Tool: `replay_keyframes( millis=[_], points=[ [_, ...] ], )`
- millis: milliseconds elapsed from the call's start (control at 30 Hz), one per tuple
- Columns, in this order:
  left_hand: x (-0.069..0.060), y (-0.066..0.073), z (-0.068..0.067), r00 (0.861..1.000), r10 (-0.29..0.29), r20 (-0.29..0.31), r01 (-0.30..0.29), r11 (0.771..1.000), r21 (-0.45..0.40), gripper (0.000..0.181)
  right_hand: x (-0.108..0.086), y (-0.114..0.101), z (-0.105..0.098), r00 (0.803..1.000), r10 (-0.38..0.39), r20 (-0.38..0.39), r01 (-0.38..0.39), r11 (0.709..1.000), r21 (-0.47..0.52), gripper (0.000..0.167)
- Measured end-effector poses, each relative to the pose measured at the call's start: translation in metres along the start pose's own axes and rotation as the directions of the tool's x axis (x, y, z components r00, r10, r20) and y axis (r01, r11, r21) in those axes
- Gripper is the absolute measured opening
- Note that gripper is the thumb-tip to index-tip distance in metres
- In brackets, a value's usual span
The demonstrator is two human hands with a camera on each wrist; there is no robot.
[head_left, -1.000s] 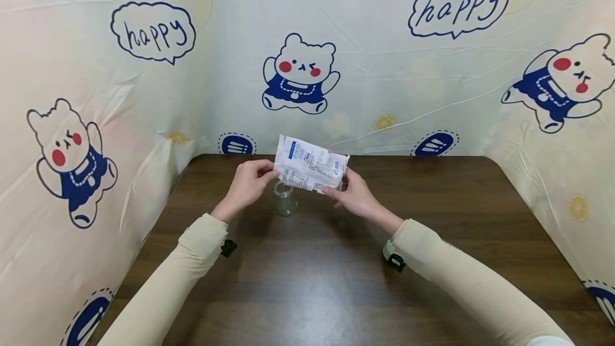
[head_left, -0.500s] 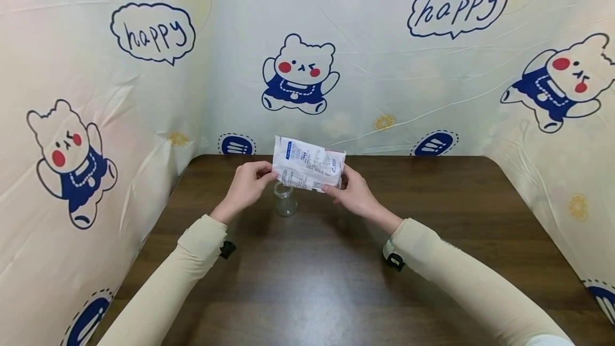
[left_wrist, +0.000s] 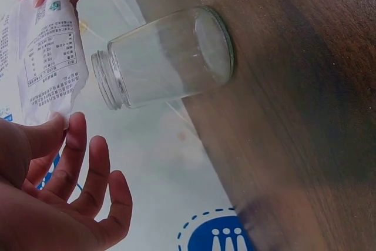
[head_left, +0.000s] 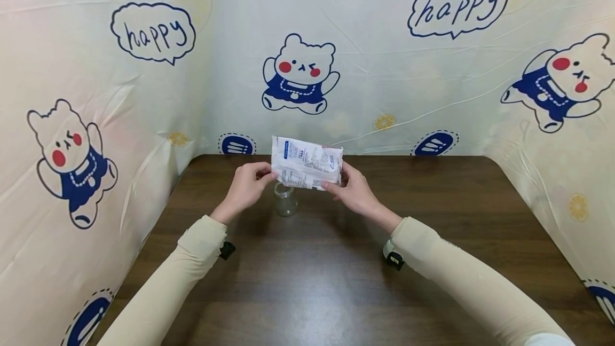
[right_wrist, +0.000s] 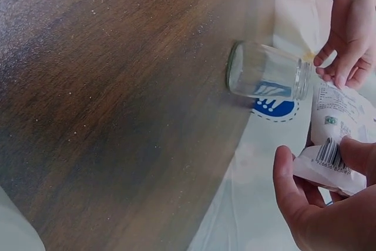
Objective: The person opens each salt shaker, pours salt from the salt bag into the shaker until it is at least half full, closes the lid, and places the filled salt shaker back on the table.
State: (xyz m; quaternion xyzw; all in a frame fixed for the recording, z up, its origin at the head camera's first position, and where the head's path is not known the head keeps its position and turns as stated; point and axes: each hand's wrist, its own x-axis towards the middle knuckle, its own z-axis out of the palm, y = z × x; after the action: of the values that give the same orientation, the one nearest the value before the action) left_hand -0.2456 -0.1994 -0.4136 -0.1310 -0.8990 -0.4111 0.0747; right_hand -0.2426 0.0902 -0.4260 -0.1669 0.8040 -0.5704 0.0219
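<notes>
Both hands hold up a white printed packet (head_left: pixel 305 163) with a blue label and fine text, tilted slightly above the table. The left hand (head_left: pixel 247 186) pinches its left end between thumb and forefinger; in the left wrist view that hand's other fingers (left_wrist: pixel 98 168) spread loosely away. At the packet's other end the right hand (head_left: pixel 355 192) grips it, thumb on the front near a barcode (right_wrist: pixel 332 155). Just below the packet a clear glass jar (head_left: pixel 286 203) stands upright on the table, its threaded mouth (left_wrist: pixel 109 80) uncovered. Neither hand touches the jar. The packet's contents are hidden.
The dark wooden table (head_left: pixel 307 282) spreads out under both forearms. Behind and beside it hangs a pale curtain (head_left: pixel 365 89) printed with cartoon bears and "happy" bubbles. A small dark device (head_left: pixel 228 250) sits at the left wrist, another device (head_left: pixel 395 261) at the right.
The packet has shifted a little to the left, and its right end has swung slightly up, so it lies more level. Both hands keep their hold; the jar stays put.
</notes>
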Motion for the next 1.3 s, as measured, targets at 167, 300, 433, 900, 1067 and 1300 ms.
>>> replay_keyframes(
  millis=[167, 300, 433, 900, 1067, 1300],
  points=[
    [-0.0002, -0.0009, -0.0006, 1.000, 0.007, -0.004, -0.007, 1.000, 0.004, 0.014, 0.0002, -0.0018, 0.0005, 1.000, -0.001, -0.003, 0.001, 1.000, -0.009, 0.047],
    [-0.0005, -0.0019, -0.0008, 1.000, 0.011, -0.008, -0.011, 1.000, 0.008, 0.012, 0.0007, -0.0027, 0.0011, 1.000, -0.007, -0.008, 0.007, 1.000, -0.014, 0.046],
    [-0.0013, -0.0022, -0.0009, 1.000, 0.010, -0.008, -0.010, 1.000, 0.007, 0.012, 0.0011, -0.0027, 0.0008, 1.000, -0.012, -0.018, 0.012, 0.999, -0.033, 0.044],
    [-0.0023, -0.0027, -0.0013, 1.000, 0.018, -0.020, -0.018, 1.000, 0.003, 0.012, 0.0019, -0.0063, -0.0006, 0.999, -0.027, -0.027, 0.024, 0.996, -0.085, 0.043],
    [-0.0021, -0.0034, -0.0017, 0.999, 0.031, -0.024, -0.030, 1.000, 0.005, 0.011, 0.0030, -0.0062, -0.0006, 0.999, -0.039, -0.034, 0.036, 0.995, -0.097, 0.041],
    [-0.0032, -0.0057, -0.0010, 0.999, 0.037, -0.030, -0.037, 0.999, 0.004, 0.011, 0.0036, -0.0071, 0.0001, 0.998, -0.051, -0.042, 0.047, 0.993, -0.107, 0.039]
  ],
)
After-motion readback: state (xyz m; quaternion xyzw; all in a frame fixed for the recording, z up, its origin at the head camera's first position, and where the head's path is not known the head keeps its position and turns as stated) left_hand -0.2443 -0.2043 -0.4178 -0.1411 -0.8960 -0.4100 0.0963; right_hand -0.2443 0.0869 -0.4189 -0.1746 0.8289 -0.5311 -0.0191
